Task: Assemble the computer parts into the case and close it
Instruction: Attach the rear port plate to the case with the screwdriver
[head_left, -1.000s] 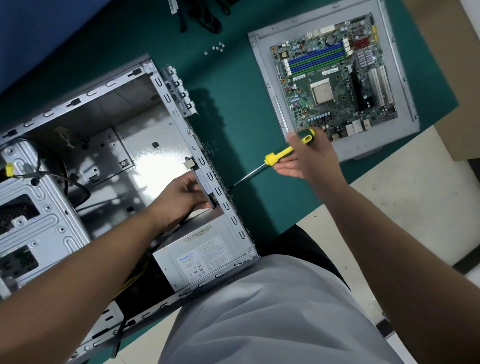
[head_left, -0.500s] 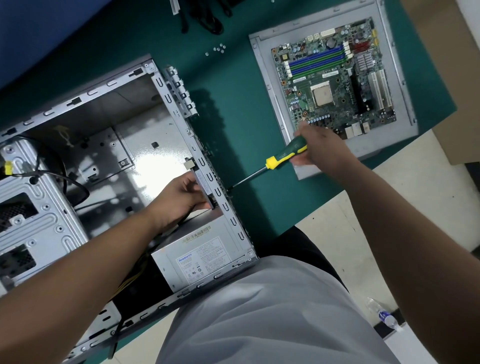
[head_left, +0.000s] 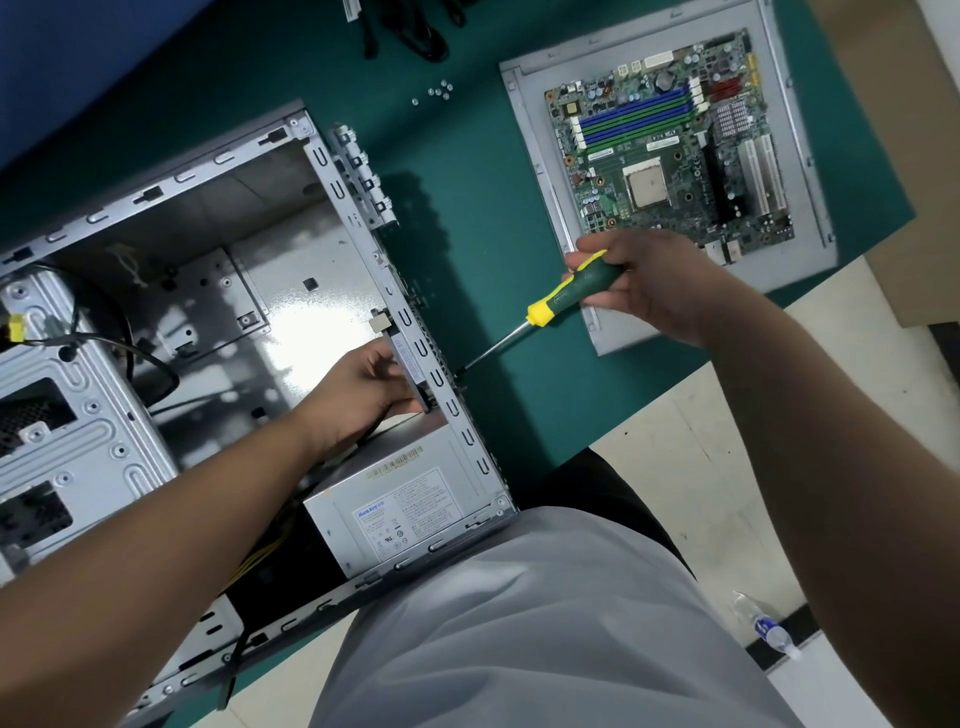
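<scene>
Head view: open case (head_left: 156, 171) lies on its side on green mat (head_left: 467, 234), side panel off. PSU (head_left: 405, 512) sits in the near corner of the case, label up, against the rear wall. Left hand (head_left: 363, 384) is inside the case, fingers curled round the PSU's upper edge, pressing it to the rear wall. Right hand (head_left: 649, 283) is outside the case, fingers wrapped round the green/yellow handle of screwdriver (head_left: 550, 306); shaft angles down-left, tip touching the outer rear wall just beside the left hand. Motherboard (head_left: 670, 140) rests on grey panel (head_left: 530, 130) on the mat, well apart from the case, far right, CPU socket bare. Small screws (head_left: 439, 92) lie loose on the mat between case and panel, near black cables (head_left: 410, 31) at the top edge. Drive cage (head_left: 67, 415) w/ black wiring at the case's left end. Bottle (head_left: 763, 626) lies on the floor, lower right.
</scene>
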